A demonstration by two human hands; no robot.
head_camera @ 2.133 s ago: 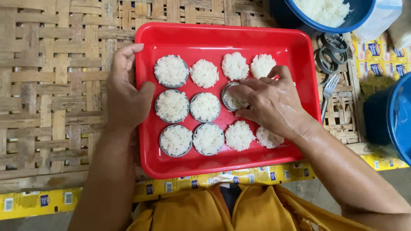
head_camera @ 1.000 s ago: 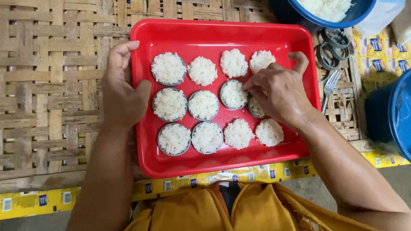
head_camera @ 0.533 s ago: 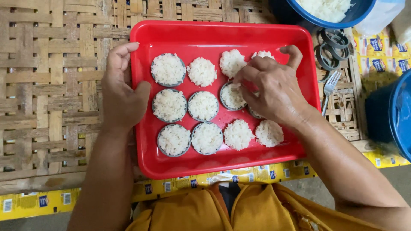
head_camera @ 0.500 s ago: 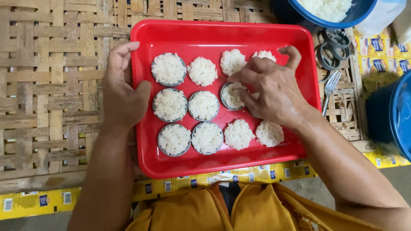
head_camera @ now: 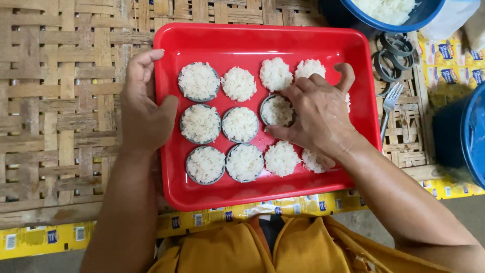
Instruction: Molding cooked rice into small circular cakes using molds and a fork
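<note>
A red plastic tray [head_camera: 252,40] lies on a woven bamboo surface and carries several round rice cakes in three rows. Some cakes still sit inside grey ring moulds, such as the top-left one [head_camera: 198,81]; others are bare, like the one [head_camera: 282,158] in the bottom row. My left hand [head_camera: 144,106] grips the tray's left rim, thumb inside. My right hand [head_camera: 316,114] rests over the right part of the tray, its fingers curled on the ring mould [head_camera: 276,110] around the middle-row cake. It hides one cake partly.
Loose grey ring moulds [head_camera: 394,50] and a fork [head_camera: 390,103] lie right of the tray. A blue bowl of rice [head_camera: 391,12] stands at the top right, a blue container [head_camera: 467,134] at the right edge. Yellow printed sheets [head_camera: 283,207] line the near edge.
My right hand has shifted a little left onto the middle-row ringed cake and closed its fingers around the ring. My left hand has stayed on the tray's rim.
</note>
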